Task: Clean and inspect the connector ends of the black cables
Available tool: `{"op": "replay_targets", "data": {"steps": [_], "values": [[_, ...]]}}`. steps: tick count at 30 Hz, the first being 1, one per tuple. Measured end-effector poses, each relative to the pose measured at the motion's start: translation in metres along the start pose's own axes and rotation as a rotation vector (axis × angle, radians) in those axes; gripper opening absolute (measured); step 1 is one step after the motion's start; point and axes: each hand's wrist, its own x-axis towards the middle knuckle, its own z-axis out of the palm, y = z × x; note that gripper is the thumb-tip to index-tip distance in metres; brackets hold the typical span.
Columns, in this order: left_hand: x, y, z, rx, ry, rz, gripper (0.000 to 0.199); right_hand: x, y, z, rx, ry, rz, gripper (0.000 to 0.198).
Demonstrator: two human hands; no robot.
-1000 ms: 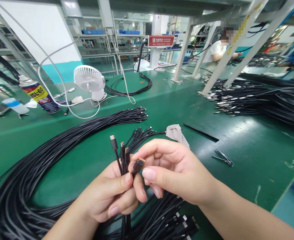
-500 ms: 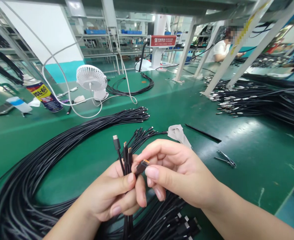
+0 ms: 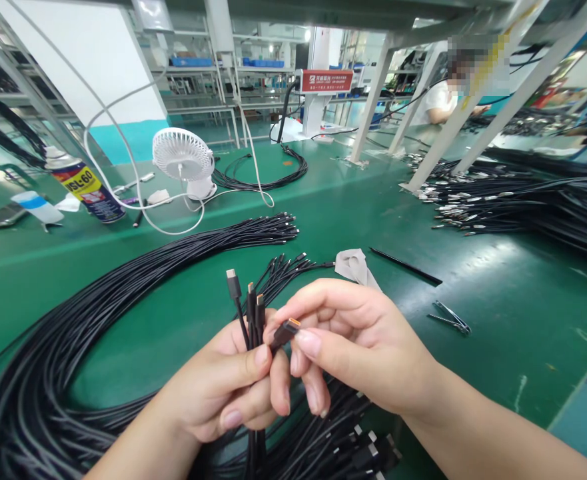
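Note:
My left hand [image 3: 243, 380] is closed round several black USB cables [image 3: 250, 323], their plug ends pointing up. One of these plugs has a silver tip, and others show orange tips. A single USB plug [image 3: 284, 332] with an orange tip leans to the right, between the fingers of both hands. My right hand [image 3: 343, 340] pinches this plug between thumb and forefinger, its other fingers curled below. Under my hands lies a pile of black cables [image 3: 318, 433] with silver plug ends, partly hidden. Just beyond, more cable ends [image 3: 288, 267] rest on the green table [image 3: 353, 220].
A thick bundle of black cables [image 3: 98, 293] curves across the left. Tweezers [image 3: 450, 319], a black stick [image 3: 406, 265] and a crumpled cloth [image 3: 356, 267] lie to the right. Behind stand a white fan [image 3: 183, 157] and a spray can [image 3: 86, 187]. A person [image 3: 438, 100] sits at back right.
Barely anything differs. The plug with the orange tip and my right thumb have shifted very slightly to the right; my left hand keeps its grip on the cables.

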Motion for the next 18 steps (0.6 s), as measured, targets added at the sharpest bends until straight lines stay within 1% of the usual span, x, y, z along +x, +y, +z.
{"op": "replay_targets", "data": {"steps": [12,18], "values": [[0.0004,-0.0002,0.0024,0.011,0.021,0.004,0.016,0.0000,-0.0018,0.0001,-0.033,0.009,-0.002,0.012],[0.0004,0.0009,0.0023,0.020,0.027,-0.004,0.018,-0.0003,-0.0019,0.0022,-0.033,0.052,0.041,0.011]]}}
